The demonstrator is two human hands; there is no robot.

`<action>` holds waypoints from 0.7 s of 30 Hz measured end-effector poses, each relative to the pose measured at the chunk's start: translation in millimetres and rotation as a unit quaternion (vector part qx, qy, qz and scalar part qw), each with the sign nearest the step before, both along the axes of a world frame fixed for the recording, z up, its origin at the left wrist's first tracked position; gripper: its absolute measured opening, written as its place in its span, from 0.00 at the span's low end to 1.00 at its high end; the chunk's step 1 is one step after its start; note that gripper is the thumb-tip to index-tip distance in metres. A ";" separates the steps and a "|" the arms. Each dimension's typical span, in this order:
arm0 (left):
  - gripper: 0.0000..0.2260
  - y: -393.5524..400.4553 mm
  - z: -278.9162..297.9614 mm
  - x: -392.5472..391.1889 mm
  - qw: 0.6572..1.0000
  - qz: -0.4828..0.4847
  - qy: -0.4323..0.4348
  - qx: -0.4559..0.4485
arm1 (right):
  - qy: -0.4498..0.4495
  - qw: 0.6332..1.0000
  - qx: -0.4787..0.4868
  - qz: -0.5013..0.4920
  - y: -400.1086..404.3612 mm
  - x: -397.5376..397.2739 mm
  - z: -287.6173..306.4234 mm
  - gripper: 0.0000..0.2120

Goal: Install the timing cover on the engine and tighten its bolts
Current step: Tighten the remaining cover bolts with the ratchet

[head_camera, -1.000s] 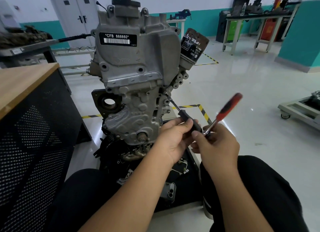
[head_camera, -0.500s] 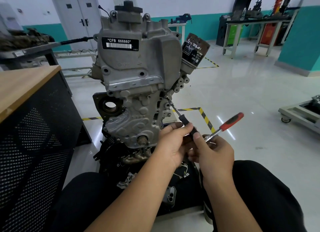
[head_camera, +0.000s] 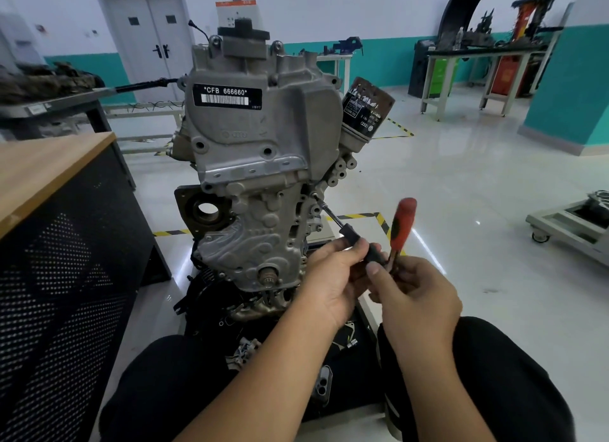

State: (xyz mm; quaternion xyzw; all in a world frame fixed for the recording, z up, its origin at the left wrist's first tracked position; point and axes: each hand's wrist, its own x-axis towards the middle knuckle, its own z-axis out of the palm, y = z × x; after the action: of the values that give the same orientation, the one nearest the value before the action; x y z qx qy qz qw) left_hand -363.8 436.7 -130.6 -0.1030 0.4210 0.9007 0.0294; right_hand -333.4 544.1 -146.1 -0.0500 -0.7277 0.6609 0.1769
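So the engine stands upright on a dark stand in the middle of a workshop floor, right in front of a seated person whose knees frame the bottom of the view. Its near face is taken up by the timing cover, a grey ribbed casting sitting flush against the block below the upper housing with the "CFB 666660" label. A crank stub pokes out near the bottom of the cover. An oil filter sticks out tilted at the upper right of the engine. Left of it all is a wood-topped bench with black perforated sides.

A ratchet with a red and black handle points up and slightly right, a bit blurred. It drives a long extension that runs up-left to a bolt on the right edge of the cover, and the tip looks seated on it.

The left hand has its fingers and thumb curled round the black collar of the extension, near the ratchet head. The right hand is wrapped round the lower part of the ratchet handle just beside the left, the two hands nearly touching. A few loose small parts lie on the stand between the knees, too small to make out.
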 end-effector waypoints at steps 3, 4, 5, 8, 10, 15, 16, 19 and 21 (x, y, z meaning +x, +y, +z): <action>0.07 -2.6 1.8 1.6 1.000 -0.019 0.011 0.013 | -0.081 0.949 -0.285 0.104 2.5 1.5 8.6 0.11; 0.08 -3.2 1.6 2.1 1.000 -0.019 0.012 0.010 | -0.102 0.934 -0.319 0.122 4.1 1.4 8.9 0.11; 0.11 -3.0 0.7 1.8 1.000 -0.015 0.010 0.006 | -0.108 0.939 -0.302 0.120 5.0 0.7 7.2 0.10; 0.09 -1.0 -2.4 -0.9 1.000 0.000 -0.005 0.012 | -0.043 0.998 -0.039 0.024 3.6 -3.0 0.2 0.03; 0.04 -2.0 -2.2 -1.6 1.000 0.003 -0.010 0.019 | -0.016 1.000 -0.011 0.007 -0.9 -2.9 -0.5 0.05; 0.06 -9.5 1.1 -1.7 0.999 0.025 -0.007 0.019 | -0.083 0.977 -0.176 0.087 -8.0 -0.7 -2.2 0.08; 0.07 -9.0 1.0 -1.8 0.999 0.029 -0.011 0.016 | -0.093 0.977 -0.172 0.089 -9.4 -0.5 -3.1 0.06; 0.04 -4.7 -0.7 1.0 0.999 0.031 -0.039 0.008 | -0.112 0.979 -0.154 0.077 -13.0 -1.8 -6.2 0.04; 0.03 -3.5 -3.2 1.6 0.998 0.034 -0.047 -0.003 | -0.130 0.976 -0.154 0.079 -13.7 -2.3 -6.9 0.05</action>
State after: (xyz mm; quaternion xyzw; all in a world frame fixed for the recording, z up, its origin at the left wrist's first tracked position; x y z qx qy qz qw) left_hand -362.2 433.2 -133.8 -0.1596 0.4181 0.8941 0.0179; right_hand -335.7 530.4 -153.0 -0.1047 -0.6359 0.7644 0.0179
